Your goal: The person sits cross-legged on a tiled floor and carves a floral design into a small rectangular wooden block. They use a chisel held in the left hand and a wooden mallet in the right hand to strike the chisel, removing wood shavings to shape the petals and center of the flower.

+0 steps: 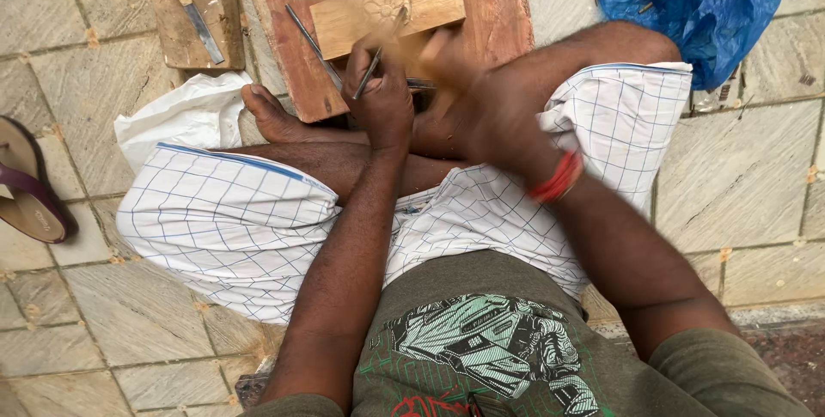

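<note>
Hands: two; the left hand (pixel 381 95) at about 12 o'clock, fist closed round a thin tool, and the right hand (pixel 468 91) just beside it at 1 o'clock, blurred.
Carved wooden blocks: one pale carved block (pixel 391 6) at 12 o'clock, with one flower motif.
Wooden boards: two; the reddish board (pixel 498 5) under the block, and a smaller plank (pixel 185 35) at 11 o'clock.
Metal tools: three seen; a chisel (pixel 374 65) in the left fist, a loose rod (pixel 311 41) on the reddish board, a flat chisel (pixel 191 9) on the plank.
Blue plastic bags: one blue bag (pixel 696 0) at 2 o'clock.
White bags: one white bag (pixel 185 112) at 10 o'clock.
Sandals: one sandal (pixel 26 185) at 9 o'clock.
Red wristbands: one red wristband (pixel 559 178).
</note>
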